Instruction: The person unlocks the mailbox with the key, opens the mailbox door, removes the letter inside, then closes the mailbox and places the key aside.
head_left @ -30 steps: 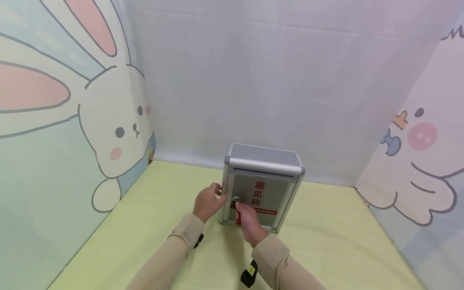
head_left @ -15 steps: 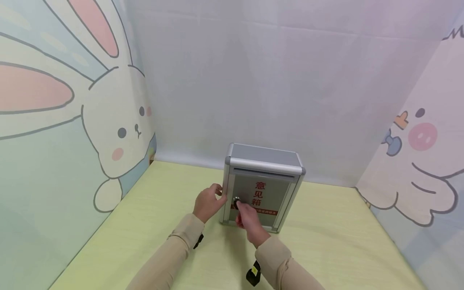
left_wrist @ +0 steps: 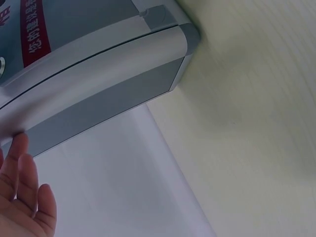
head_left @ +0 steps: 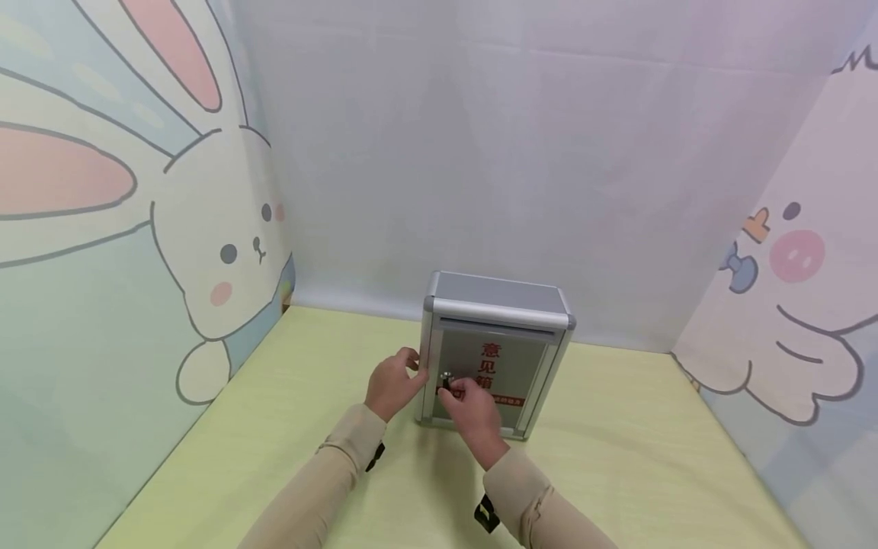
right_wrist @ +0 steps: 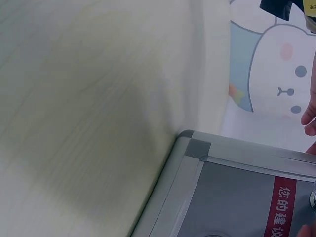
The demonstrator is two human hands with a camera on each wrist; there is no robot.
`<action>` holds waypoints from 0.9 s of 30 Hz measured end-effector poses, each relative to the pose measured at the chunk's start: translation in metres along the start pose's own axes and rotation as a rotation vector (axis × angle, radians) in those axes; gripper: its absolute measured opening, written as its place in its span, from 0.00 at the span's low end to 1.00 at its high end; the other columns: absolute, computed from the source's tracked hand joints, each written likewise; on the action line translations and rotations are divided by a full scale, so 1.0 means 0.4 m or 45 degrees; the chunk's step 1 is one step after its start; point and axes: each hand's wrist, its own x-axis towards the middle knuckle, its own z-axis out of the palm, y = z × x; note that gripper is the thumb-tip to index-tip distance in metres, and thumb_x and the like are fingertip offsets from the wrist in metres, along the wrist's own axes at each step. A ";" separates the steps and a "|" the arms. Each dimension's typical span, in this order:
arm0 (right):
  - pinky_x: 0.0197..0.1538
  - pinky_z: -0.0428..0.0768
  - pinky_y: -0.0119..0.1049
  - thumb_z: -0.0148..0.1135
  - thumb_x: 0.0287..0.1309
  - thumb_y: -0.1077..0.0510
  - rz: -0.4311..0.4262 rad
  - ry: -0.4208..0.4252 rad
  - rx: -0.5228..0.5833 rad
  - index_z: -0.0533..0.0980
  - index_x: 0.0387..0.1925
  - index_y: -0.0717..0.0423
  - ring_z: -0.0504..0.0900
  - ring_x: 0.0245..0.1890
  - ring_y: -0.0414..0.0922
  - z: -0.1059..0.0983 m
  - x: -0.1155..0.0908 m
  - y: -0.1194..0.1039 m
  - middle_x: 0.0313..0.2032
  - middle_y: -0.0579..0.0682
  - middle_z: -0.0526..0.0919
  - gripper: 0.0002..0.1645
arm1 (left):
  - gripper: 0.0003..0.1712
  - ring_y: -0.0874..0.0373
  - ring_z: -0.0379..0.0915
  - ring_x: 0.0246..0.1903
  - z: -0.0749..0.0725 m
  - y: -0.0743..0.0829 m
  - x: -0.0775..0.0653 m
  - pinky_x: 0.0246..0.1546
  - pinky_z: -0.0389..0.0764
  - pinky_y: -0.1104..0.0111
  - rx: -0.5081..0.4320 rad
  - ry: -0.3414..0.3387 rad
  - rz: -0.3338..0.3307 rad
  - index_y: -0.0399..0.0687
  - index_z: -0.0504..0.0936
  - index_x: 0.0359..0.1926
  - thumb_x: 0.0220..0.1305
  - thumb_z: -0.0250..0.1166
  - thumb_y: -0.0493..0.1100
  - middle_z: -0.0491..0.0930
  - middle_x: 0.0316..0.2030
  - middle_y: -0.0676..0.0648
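A grey metal suggestion box (head_left: 504, 293) with silver edges, a top slot and red lettering stands upright. On the left of its front panel is a round silver lock (head_left: 447, 375), with a small black key (head_left: 447, 384) at it. My right hand (head_left: 475, 412) pinches the key between thumb and forefinger. My left hand (head_left: 394, 383) rests its fingertips on the box's left edge; in the left wrist view those fingers (left_wrist: 28, 177) are extended against the silver frame. The right wrist view shows only a fingertip of the right hand at its lower right corner.
The box stands on a pale yellow tabletop (head_left: 610, 450), close to a white cloth backdrop (head_left: 521, 168). Side panels carry a cartoon rabbit (head_left: 226, 229) on the left and a white cartoon animal (head_left: 782, 328) on the right.
My right hand has turned at the lock, its fingers now lying higher and more across the front panel. The left hand and the box have stayed in place.
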 end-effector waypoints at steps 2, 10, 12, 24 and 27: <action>0.29 0.74 0.39 0.60 0.59 0.49 -0.008 0.008 0.001 0.80 0.40 0.57 0.76 0.26 0.41 0.000 -0.001 0.000 0.32 0.47 0.82 0.17 | 0.10 0.55 0.76 0.23 -0.002 0.001 0.001 0.22 0.73 0.67 -0.002 0.001 -0.001 0.38 0.79 0.37 0.55 0.64 0.39 0.83 0.28 0.43; 0.25 0.70 0.37 0.60 0.59 0.52 -0.041 0.055 -0.019 0.80 0.37 0.58 0.72 0.21 0.40 0.003 -0.007 -0.001 0.26 0.46 0.80 0.13 | 0.10 0.54 0.77 0.24 -0.004 0.004 0.002 0.23 0.74 0.66 0.004 -0.016 -0.018 0.39 0.79 0.37 0.55 0.64 0.40 0.83 0.28 0.44; 0.25 0.70 0.37 0.60 0.59 0.52 -0.046 0.054 -0.026 0.80 0.36 0.58 0.71 0.21 0.39 0.005 -0.008 0.000 0.25 0.46 0.80 0.13 | 0.09 0.54 0.76 0.24 -0.005 0.004 0.001 0.23 0.73 0.66 -0.005 -0.024 -0.029 0.39 0.80 0.37 0.56 0.64 0.39 0.83 0.28 0.44; 0.26 0.70 0.36 0.59 0.57 0.53 -0.086 0.026 -0.052 0.79 0.34 0.57 0.71 0.20 0.38 -0.002 -0.023 0.015 0.25 0.44 0.80 0.11 | 0.06 0.53 0.77 0.25 0.002 -0.003 0.005 0.24 0.73 0.65 -0.015 -0.021 -0.028 0.38 0.79 0.35 0.56 0.61 0.36 0.83 0.28 0.44; 0.26 0.70 0.36 0.59 0.58 0.53 -0.103 0.013 -0.043 0.79 0.35 0.56 0.70 0.19 0.38 -0.002 -0.030 0.018 0.24 0.44 0.79 0.11 | 0.06 0.53 0.77 0.25 0.002 -0.003 0.005 0.24 0.73 0.66 -0.023 -0.019 -0.036 0.38 0.79 0.36 0.57 0.61 0.35 0.83 0.28 0.43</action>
